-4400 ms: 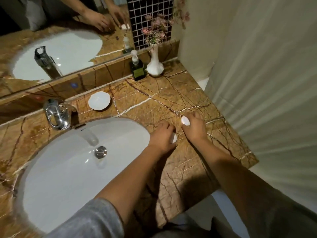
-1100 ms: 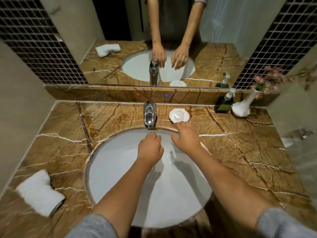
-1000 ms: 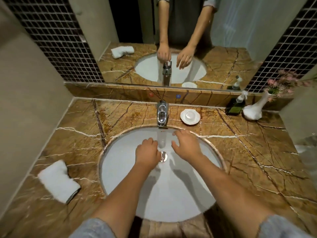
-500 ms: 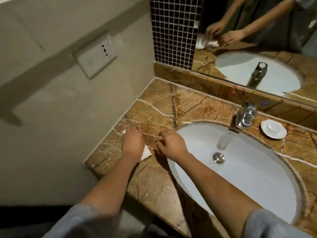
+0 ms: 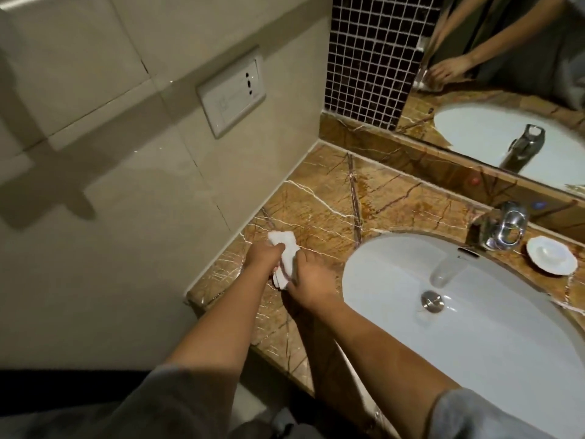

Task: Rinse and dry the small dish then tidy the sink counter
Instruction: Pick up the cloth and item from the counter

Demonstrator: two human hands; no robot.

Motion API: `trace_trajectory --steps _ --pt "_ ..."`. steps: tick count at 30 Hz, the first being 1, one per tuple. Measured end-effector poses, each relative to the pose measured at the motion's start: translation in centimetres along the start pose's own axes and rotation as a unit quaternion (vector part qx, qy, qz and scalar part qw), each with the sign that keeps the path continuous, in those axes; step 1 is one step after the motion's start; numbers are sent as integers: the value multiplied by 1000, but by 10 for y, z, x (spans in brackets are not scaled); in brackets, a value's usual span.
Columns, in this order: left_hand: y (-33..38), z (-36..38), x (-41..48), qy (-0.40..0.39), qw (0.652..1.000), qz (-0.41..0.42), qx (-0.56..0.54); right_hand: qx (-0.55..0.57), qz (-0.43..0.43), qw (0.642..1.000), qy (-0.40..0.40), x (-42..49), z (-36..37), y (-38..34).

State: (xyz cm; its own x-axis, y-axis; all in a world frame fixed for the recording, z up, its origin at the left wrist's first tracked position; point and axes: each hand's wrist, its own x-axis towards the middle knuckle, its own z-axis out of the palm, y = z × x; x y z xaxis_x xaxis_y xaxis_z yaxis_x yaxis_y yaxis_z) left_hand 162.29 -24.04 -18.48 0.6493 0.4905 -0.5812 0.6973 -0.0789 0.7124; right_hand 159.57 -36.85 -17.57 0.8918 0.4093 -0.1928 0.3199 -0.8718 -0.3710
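A: Where is the small dish (image 5: 551, 255) sitting?
B: Round, glossy white, at the marble counter's (image 5: 332, 198) back edge beside the chrome faucet (image 5: 500, 228).
A: And the hands?
B: Left hand (image 5: 261, 256) and right hand (image 5: 308, 278) are both gripping a folded white towel (image 5: 286, 253) near the counter's left edge.

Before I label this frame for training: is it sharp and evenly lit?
Head view: wide-angle bending curves the wall tiles and counter edge; dim warm light; a dark shadow crosses the wall; the mirror reflection is motion-smeared; the white towel and both hands are reasonably sharp.
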Motion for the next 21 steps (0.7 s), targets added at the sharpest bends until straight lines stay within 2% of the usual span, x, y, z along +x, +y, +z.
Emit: trace_trajectory --steps 5,10,17,21 --pt "17 7 9 -33 996 -42 -67 -14 -2 1000 6 10 -17 11" --pt "30 26 7 -45 990 -53 -121 62 65 995 50 15 -37 31" --pt "93 40 7 -9 976 55 -210 107 71 966 223 40 -86 44" --pt "88 39 16 -13 973 70 -217 28 21 971 236 43 -86 44"
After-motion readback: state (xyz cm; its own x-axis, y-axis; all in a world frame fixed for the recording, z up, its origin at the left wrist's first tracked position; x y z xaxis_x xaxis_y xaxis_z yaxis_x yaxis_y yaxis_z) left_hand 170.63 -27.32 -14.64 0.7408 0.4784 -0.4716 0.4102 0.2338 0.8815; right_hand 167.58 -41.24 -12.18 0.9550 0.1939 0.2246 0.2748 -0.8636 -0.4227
